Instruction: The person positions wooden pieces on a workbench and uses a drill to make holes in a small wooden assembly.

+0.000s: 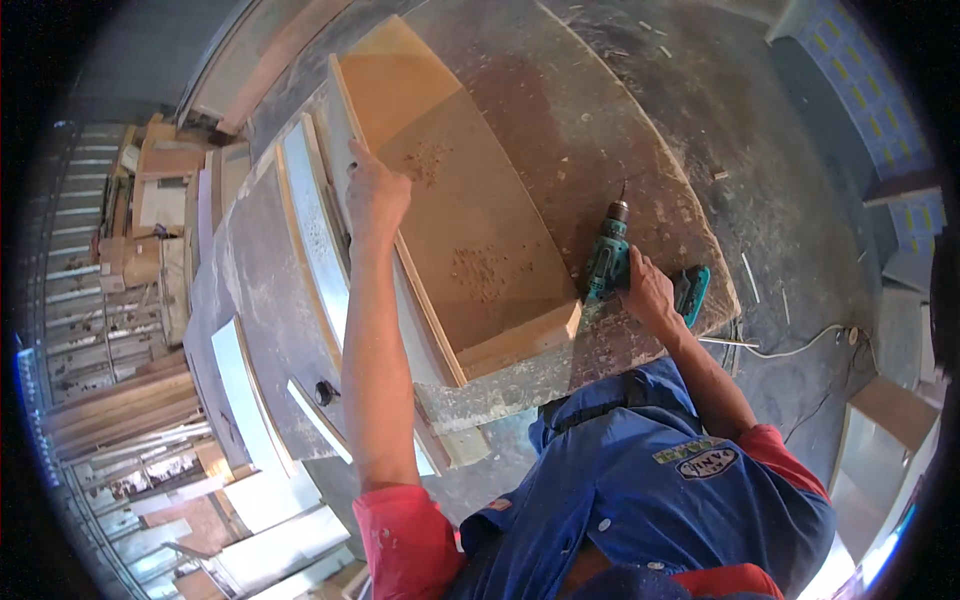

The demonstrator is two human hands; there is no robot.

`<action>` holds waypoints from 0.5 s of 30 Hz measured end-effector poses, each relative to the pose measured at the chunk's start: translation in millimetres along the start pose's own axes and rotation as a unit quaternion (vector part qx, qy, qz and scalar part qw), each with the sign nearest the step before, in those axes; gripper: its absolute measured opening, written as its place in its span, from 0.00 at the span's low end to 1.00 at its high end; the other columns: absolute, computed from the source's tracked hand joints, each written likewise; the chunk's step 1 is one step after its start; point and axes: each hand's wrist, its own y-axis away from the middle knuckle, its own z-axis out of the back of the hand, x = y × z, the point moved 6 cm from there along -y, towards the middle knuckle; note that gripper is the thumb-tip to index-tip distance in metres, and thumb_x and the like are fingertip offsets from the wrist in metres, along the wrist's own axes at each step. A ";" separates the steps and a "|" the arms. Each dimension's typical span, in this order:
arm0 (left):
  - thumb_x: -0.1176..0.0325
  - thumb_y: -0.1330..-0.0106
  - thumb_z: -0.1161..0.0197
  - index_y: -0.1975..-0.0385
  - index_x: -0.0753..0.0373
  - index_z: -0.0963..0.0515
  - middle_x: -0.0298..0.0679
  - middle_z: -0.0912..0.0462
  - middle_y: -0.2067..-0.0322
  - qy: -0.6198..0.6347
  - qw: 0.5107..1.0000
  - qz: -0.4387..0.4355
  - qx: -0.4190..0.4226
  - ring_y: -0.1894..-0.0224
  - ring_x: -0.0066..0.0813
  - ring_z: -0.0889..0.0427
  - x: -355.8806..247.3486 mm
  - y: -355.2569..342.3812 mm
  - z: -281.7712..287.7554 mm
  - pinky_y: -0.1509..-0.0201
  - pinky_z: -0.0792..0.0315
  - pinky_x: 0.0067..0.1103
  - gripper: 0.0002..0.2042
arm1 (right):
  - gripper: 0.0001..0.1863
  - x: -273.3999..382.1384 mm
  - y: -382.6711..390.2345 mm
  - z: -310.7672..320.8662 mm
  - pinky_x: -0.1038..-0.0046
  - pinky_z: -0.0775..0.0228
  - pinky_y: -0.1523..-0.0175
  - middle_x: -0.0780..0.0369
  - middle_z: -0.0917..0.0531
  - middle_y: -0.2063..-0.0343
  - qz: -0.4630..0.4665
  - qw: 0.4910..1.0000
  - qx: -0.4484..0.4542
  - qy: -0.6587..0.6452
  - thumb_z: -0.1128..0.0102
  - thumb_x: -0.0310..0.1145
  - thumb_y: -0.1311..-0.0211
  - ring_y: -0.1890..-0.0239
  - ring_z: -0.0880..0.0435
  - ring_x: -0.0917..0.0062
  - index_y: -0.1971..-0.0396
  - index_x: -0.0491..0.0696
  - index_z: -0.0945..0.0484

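At desk (560, 130), gripping drill (607, 262) in right hand (650, 292), seemingly steadying box (430, 205) with left hand (380, 198), unclear if closed; lift bit (625, 190) clear.

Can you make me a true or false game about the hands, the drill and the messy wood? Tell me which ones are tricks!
1. The right hand holds a teal drill. True.
2. The left hand holds a hammer. False: it is at the raised edge of the wooden panel.
3. Little crumbs lie on the wooden panel. True.
4. The drill's bit points at the person's tummy. False: it points away.
5. Both sleeves are green. False: they are red.
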 end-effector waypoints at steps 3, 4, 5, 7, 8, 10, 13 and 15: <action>0.73 0.41 0.43 0.35 0.79 0.50 0.68 0.26 0.52 -0.026 0.999 0.000 -0.041 0.51 0.58 0.21 -2.5 9.2 3.7 0.44 0.26 0.40 0.35 | 0.42 -0.1 -3.3 0.7 0.61 0.28 0.44 0.46 0.22 0.50 -0.001 0.998 0.033 -0.052 0.31 0.32 0.54 0.46 0.22 0.53 0.37 0.41 0.38; 0.73 0.41 0.43 0.35 0.79 0.50 0.68 0.26 0.52 -0.027 0.999 0.012 -0.036 0.51 0.58 0.21 0.5 9.4 4.8 0.44 0.26 0.40 0.35 | 0.42 2.8 -5.0 2.6 0.61 0.28 0.44 0.46 0.22 0.50 0.004 0.998 0.043 -0.049 0.31 0.32 0.54 0.46 0.22 0.53 0.37 0.41 0.38; 0.73 0.40 0.44 0.35 0.79 0.49 0.68 0.25 0.53 -0.039 0.998 0.004 -0.044 0.51 0.58 0.20 0.2 7.4 7.1 0.45 0.26 0.39 0.34 | 0.40 6.4 -8.1 8.4 0.61 0.27 0.45 0.46 0.21 0.51 0.010 0.998 0.027 -0.049 0.31 0.33 0.54 0.47 0.21 0.53 0.38 0.40 0.37; 0.74 0.39 0.44 0.36 0.78 0.48 0.67 0.24 0.54 -0.049 0.998 0.001 -0.045 0.52 0.58 0.20 -2.5 8.8 9.1 0.46 0.26 0.39 0.33 | 0.39 11.0 -12.7 24.9 0.61 0.27 0.46 0.45 0.20 0.53 0.015 0.999 0.017 -0.047 0.31 0.33 0.54 0.48 0.21 0.52 0.40 0.40 0.35; 0.74 0.39 0.45 0.36 0.78 0.48 0.66 0.23 0.56 -0.059 0.997 0.005 -0.041 0.53 0.57 0.20 -5.0 11.8 7.6 0.46 0.25 0.39 0.32 | 0.38 14.2 -18.0 34.2 0.59 0.26 0.51 0.46 0.18 0.57 0.020 0.996 0.026 -0.078 0.31 0.33 0.53 0.52 0.19 0.51 0.41 0.40 0.35; 0.75 0.38 0.46 0.36 0.78 0.47 0.66 0.22 0.57 -0.072 0.996 0.017 -0.040 0.53 0.57 0.19 -3.7 12.9 13.2 0.47 0.25 0.39 0.31 | 0.31 35.5 -35.0 65.5 0.58 0.26 0.56 0.46 0.16 0.64 0.036 0.988 0.036 -0.143 0.31 0.34 0.51 0.58 0.16 0.50 0.47 0.40 0.29; 0.75 0.37 0.47 0.35 0.76 0.47 0.65 0.21 0.58 -0.055 0.997 0.036 -0.035 0.54 0.56 0.19 -0.1 15.4 11.9 0.48 0.24 0.39 0.30 | 0.24 69.5 -75.6 94.3 0.60 0.25 0.56 0.47 0.16 0.65 0.051 0.980 0.071 -0.177 0.30 0.37 0.48 0.57 0.16 0.54 0.53 0.42 0.24; 0.75 0.36 0.48 0.35 0.72 0.44 0.64 0.21 0.56 -0.036 0.998 0.040 -0.033 0.54 0.57 0.18 -0.6 17.4 8.4 0.49 0.24 0.40 0.28 | 0.20 99.6 -106.2 109.9 0.62 0.25 0.56 0.48 0.16 0.66 0.122 0.966 0.029 -0.226 0.32 0.41 0.44 0.58 0.14 0.57 0.55 0.45 0.21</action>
